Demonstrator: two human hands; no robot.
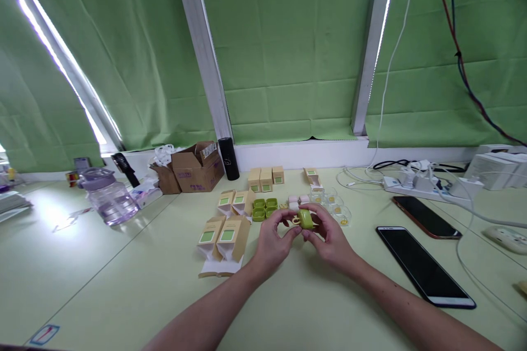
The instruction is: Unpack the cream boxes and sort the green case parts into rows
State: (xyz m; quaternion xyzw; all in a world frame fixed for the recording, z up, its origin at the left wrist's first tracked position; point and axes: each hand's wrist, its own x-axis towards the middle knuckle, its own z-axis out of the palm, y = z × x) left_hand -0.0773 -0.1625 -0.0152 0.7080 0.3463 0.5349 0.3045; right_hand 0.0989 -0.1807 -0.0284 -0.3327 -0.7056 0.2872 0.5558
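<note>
Between both hands, above the table, is a small green rounded piece (305,219) with a pale yellow ring-like part at its left end. My left hand (276,237) pinches it from the left, near the ring. From the right, my right hand (327,233) grips its body with thumb and fingers. Just behind the hands sit several green square cups (264,209) and small pink-and-white pieces (298,201). Clear domed covers with yellow spots (338,209) lie behind my right hand. To the left stand opened tan boxes with green labels (231,237).
Closed tan boxes (265,179) and one opened box (313,177) stand farther back. Two phones (424,263) lie at right, near a power strip (428,189) with cables. At left are a water jug (109,197), a cardboard carton (197,167) and a black cylinder (229,159).
</note>
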